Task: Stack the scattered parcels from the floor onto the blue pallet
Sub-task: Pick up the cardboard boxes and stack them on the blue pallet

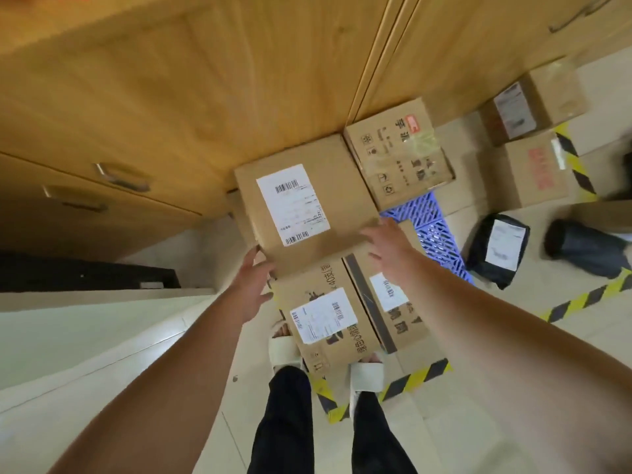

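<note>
A labelled cardboard box [301, 206] sits high on the stack over the blue pallet [434, 234], its white shipping label facing up and its far edge close to the wooden cabinet [171, 80]. The left hand [254, 285] meets the box's near-left corner with its fingers straight, and the right hand [383, 242] lies spread and flat on the near-right corner; neither hand curls round anything. The motion blur makes it hard to say whether the box already rests fully on the layer beneath. Just beside it to the right stands a printed box [398, 155], and two more boxes, a near-left box [325, 319] and a near-right box [393, 302], fill the near side of the pallet. On the floor to the right lie a black mailer bag [499, 254], a dark bag [581, 249], a red-printed box [533, 172] and a far box [533, 104], near yellow-and-black floor tape [581, 299].
</note>
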{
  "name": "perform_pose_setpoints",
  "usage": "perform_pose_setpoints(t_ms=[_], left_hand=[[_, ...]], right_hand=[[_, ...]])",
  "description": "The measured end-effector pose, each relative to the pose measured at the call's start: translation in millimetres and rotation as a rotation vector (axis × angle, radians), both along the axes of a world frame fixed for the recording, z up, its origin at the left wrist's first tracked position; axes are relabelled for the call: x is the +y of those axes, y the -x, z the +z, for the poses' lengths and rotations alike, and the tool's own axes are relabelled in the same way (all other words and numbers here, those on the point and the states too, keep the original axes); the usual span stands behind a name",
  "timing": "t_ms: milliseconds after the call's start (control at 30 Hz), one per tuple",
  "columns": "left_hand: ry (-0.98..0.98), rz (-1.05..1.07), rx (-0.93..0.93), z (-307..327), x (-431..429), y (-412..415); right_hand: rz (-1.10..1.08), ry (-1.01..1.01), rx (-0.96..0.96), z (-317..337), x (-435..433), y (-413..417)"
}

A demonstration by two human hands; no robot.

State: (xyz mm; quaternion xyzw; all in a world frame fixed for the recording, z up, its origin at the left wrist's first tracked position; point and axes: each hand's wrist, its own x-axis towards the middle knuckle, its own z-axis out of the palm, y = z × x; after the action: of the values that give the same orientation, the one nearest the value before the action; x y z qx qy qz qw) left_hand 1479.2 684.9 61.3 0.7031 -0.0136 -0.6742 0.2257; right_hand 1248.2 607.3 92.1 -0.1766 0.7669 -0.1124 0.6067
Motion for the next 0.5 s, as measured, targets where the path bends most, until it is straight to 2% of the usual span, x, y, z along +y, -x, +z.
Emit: perform_pose_setpoints(t_ms=[67, 133, 233, 367, 500], left_hand=[[0.007, 0.028, 0.056, -11.9, -19.9, 5.1], [0.019, 0.102, 0.025, -23.0, -34.5, 6.7], [0.037, 0.196, 0.006, -33.9, -43.8, 6.2], [0.014, 0.160, -0.043, -29.2, -38.7, 2.6], [-0.056, 0.122, -0.084, -7.5, -15.0, -4.5]], right_hand=[[-0.110, -0.034, -0.119, -10.6, -5.4, -6.3], [-0.211, -0.108, -0.162, -12.5, -8.3, -11.9], [-0.172, -0.124, -0.224, -13.5, -10.3, -13.2], [-0.173, -0.154, -0.245, -5.7, 1.1, -5.3], [-0.269, -0.128, -0.199, 22.3, 22.4, 14.4]])
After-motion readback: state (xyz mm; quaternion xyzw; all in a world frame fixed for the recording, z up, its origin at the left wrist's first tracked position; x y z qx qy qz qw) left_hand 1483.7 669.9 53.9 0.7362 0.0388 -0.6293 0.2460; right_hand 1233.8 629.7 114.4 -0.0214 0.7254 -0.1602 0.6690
